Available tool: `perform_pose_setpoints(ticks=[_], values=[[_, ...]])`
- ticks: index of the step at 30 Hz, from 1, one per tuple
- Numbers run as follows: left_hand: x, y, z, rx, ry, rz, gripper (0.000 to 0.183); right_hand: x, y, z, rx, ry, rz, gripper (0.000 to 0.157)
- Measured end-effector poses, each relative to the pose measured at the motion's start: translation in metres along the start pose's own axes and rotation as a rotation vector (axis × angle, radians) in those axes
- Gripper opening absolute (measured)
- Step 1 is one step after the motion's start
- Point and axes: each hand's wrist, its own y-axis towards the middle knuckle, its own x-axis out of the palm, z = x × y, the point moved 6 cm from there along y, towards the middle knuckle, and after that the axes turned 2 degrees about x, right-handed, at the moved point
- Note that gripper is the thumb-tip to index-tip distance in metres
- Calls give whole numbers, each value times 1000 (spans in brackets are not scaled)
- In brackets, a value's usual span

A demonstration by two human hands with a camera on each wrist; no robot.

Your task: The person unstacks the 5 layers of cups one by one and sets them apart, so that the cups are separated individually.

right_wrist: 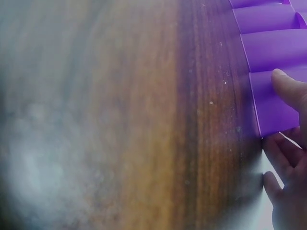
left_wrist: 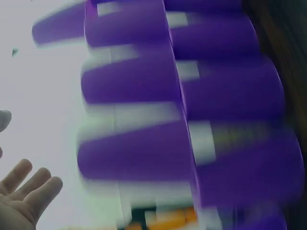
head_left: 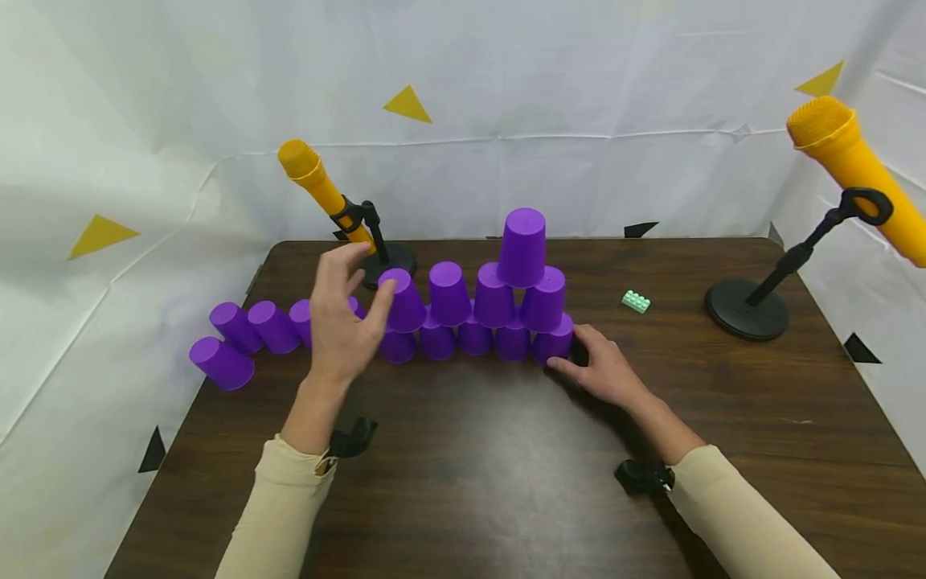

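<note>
Upside-down purple cups stand in a stacked wall in the head view: a bottom row of several (head_left: 437, 342), a second row (head_left: 448, 293) on it, and one top cup (head_left: 524, 245) toward the right. My left hand (head_left: 343, 318) is raised at the wall's left end, thumb and fingers spread, holding nothing. In the left wrist view its fingers (left_wrist: 41, 191) show apart from the blurred cups. Low at the right end, my right hand (head_left: 604, 370) grips the bottom row's end cup (head_left: 553, 342). The right wrist view shows the thumb (right_wrist: 288, 88) on its front and fingers around its side.
More purple cups (head_left: 273, 326) stand at the table's left, partly behind my left hand. A yellow microphone (head_left: 311, 173) on a black stand is behind them; another microphone (head_left: 868, 173) and stand (head_left: 747, 310) are at right. A green toy brick (head_left: 636, 301) lies between.
</note>
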Motion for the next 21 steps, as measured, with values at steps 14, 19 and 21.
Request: perform_pose_setpoints(ticks=[14,19,21], values=[[128,23,42,-10,-48,-339,71,-1,0,-2,-22,9,16,58],[144,22,42,-11,-65,-342,70,1,0,2,-5,9,6,59],[148,22,42,-11,-77,-341,69,1,0,2,-8,12,7,59]])
